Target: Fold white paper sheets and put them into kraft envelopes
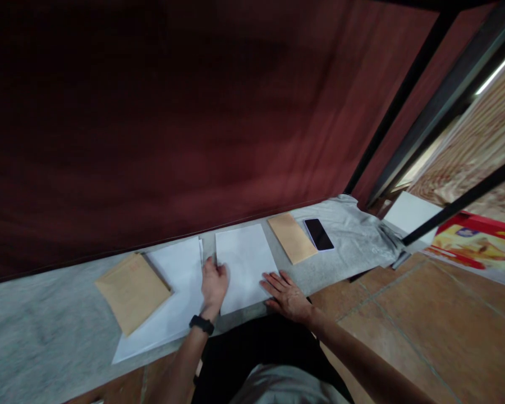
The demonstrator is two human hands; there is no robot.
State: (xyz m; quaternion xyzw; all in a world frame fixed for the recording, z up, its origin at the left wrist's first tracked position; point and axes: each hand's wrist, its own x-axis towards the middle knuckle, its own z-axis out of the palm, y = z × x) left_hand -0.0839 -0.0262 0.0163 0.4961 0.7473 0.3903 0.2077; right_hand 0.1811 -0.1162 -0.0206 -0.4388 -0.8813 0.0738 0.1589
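A white sheet of paper (246, 264) lies flat on the grey cloth-covered surface in front of me. My right hand (287, 296) rests on its lower right edge, palm down with fingers spread. At the sheet's left edge is my left hand (214, 285), its fingers curled in; whether they pinch anything is hidden. A dark watch sits on that wrist. To the left, a stack of white paper (180, 280) is partly covered by brown envelopes (133, 292). On the right lies another brown envelope (292, 238), beside a phone (318, 234) with a dark screen.
The narrow grey cloth-covered surface (37, 331) runs along a dark red panel (235, 140). Black metal bars (404, 95) rise at the right. Beyond them are a white box (410, 216) and a red printed carton (480, 244) over brown floor tiles (408, 320).
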